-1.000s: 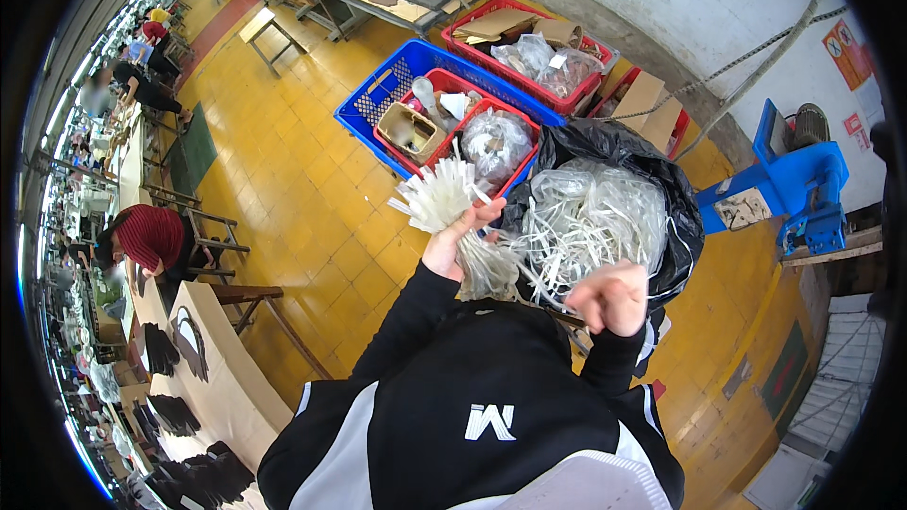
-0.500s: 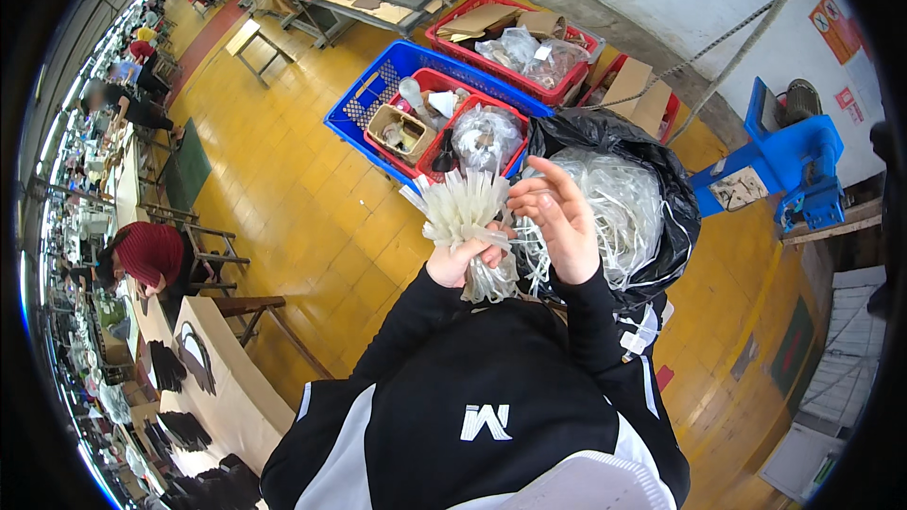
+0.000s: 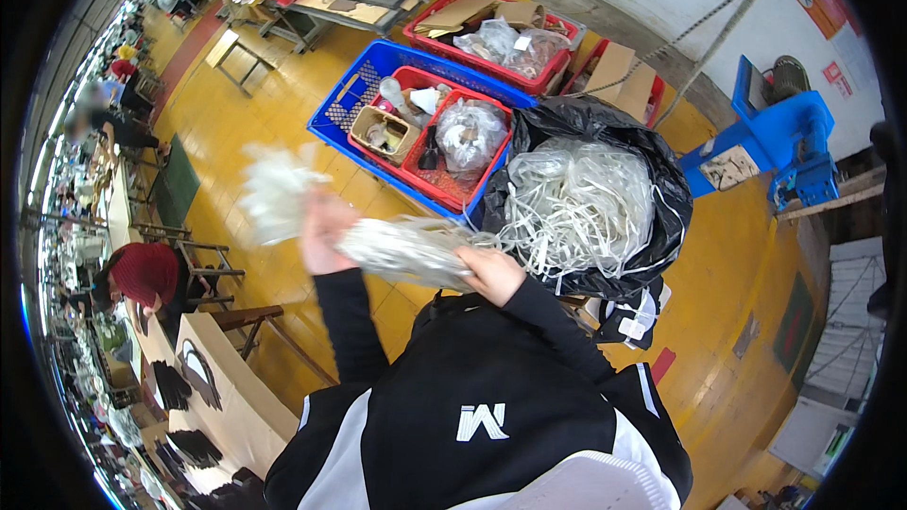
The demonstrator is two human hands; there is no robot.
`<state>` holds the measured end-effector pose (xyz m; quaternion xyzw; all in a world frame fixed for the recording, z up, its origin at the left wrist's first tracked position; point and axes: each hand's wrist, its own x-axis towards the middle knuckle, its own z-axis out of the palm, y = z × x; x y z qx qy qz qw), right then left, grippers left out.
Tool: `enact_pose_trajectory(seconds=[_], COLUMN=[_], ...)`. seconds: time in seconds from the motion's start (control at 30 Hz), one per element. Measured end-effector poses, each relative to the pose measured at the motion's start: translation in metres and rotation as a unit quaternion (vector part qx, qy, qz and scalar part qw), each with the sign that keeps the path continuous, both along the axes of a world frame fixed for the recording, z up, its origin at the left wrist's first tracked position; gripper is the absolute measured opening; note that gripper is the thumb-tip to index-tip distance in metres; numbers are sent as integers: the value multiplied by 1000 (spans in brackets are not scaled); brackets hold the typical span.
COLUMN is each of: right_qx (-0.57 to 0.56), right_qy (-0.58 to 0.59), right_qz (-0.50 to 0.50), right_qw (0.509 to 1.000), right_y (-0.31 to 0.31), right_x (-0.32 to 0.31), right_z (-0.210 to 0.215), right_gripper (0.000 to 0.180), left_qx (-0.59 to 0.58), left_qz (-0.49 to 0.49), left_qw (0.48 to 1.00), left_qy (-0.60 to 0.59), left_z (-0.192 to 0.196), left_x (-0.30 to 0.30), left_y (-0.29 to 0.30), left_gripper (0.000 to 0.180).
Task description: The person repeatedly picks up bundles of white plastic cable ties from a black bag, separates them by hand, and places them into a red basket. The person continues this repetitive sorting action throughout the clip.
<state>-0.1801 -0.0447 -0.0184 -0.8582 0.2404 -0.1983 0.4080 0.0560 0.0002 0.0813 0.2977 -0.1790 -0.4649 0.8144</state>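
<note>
A long bundle of whitish, translucent strips [image 3: 402,247] stretches between my two hands. My left hand [image 3: 328,229], blurred by motion, grips it near one end, and the fanned strip ends stick out beyond it to the left. Farther along, my right hand [image 3: 495,274] is closed around the bundle near its other end. Just right of my right hand stands a black plastic bag [image 3: 669,165], open at the top. Inside it lies a clear bag with a tangle of similar strips [image 3: 576,217] spilling over its near side.
A blue crate [image 3: 331,118] ahead holds red baskets [image 3: 453,191] of bagged items. Behind it is another red crate [image 3: 416,33] with cardboard. A blue machine [image 3: 765,156] stands at the right. At the left, a person in red [image 3: 146,274] sits by a table [image 3: 227,368] bearing dark pieces.
My left hand has swung out to the left with the bundle, which now lies stretched sideways. My right hand, open before, has come down and closed on the bundle.
</note>
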Motion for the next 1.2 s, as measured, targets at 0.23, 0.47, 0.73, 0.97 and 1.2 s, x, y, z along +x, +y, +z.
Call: enact_pose_trajectory(seconds=[0.23, 0.47, 0.73, 0.97, 1.2], right_qx=[40, -76, -98, -96, -46], right_qy=[46, 160, 227, 280, 282], right_qz=[42, -11, -52, -264, -419], right_qw=[997, 984, 968, 918, 862], right_y=[12, -17, -79, -148, -170], right_x=[-11, -36, -66, -174, -265], right_z=[-65, -112, -123, -125, -94], right_gripper=[20, 21, 18, 25, 41], left_qx=[26, -48, 59, 78, 96], left_qz=[443, 674, 813, 820, 802], left_qw=[791, 645, 461, 440, 468], left_qy=[-421, -357, -351, -358, -358], left_z=[45, 114, 175, 180, 165], left_x=[213, 286, 262, 248, 236], left_y=[127, 308, 360, 361, 350], left_gripper=[44, 47, 42, 38, 33])
